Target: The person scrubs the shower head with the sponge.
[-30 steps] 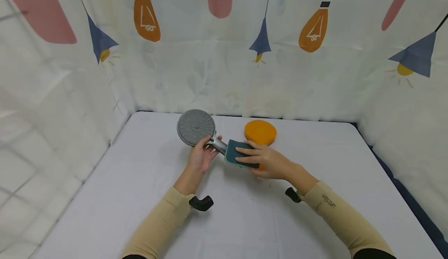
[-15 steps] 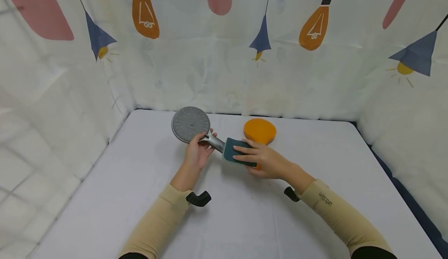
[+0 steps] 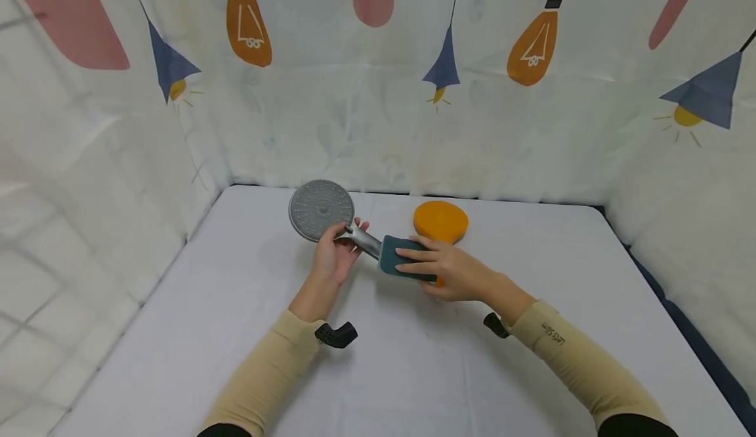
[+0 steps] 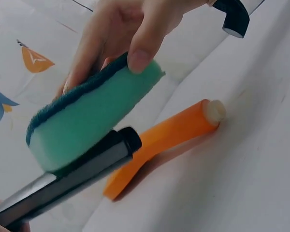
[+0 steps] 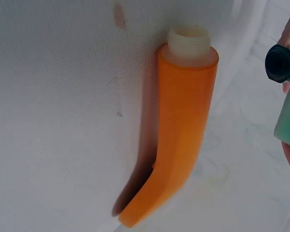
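My left hand (image 3: pixel 332 260) grips a grey shower head (image 3: pixel 321 209) at its neck, with the round nozzle face tilted up. Its chrome and black handle (image 4: pixel 82 176) points right, toward my right hand (image 3: pixel 457 270). That hand holds a green sponge (image 4: pixel 94 113) with a dark scouring layer, thumb and fingers on its dark side. The sponge's light green face lies against the handle, near the black threaded end (image 5: pixel 280 63). Behind the right hand, an orange shower head (image 3: pixel 440 220) lies on the table, its pale threaded end (image 5: pixel 189 43) toward me.
A white cloth covers the table (image 3: pixel 407 378). Pale fabric walls (image 3: pixel 378 128) printed with lamps and bulbs enclose its back and sides. Dark camera mounts (image 3: pixel 336 335) stick out from both wrists.
My left hand and the grey shower head have shifted slightly left and away. The sponge has stayed nearly in place against the handle, and the orange shower head has not moved.
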`<control>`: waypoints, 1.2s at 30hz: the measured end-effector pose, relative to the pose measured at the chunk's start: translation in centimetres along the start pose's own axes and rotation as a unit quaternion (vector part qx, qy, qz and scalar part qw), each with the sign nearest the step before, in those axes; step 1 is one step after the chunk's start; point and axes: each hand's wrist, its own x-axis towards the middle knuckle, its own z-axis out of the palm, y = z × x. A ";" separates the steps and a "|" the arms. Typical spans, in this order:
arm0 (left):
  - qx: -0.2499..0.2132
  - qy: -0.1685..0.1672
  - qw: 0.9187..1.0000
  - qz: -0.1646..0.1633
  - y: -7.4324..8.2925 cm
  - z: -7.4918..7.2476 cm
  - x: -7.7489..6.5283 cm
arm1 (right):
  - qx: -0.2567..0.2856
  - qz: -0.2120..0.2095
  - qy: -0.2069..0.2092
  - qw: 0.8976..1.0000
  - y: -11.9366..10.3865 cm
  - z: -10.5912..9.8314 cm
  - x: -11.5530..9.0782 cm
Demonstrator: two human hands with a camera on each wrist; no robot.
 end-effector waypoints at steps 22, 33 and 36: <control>-0.007 -0.046 0.999 -0.007 -0.6 1.3 -0.3 | -0.040 -0.034 0.047 0.998 -0.1 0.4 1.9; -0.044 -0.026 0.999 0.013 1.1 0.6 -0.1 | -0.005 -0.052 0.027 0.998 -0.3 -0.5 -0.5; -0.015 -0.039 0.999 -0.012 0.6 0.8 -0.2 | -0.021 -0.044 0.025 0.999 -0.3 -0.5 0.6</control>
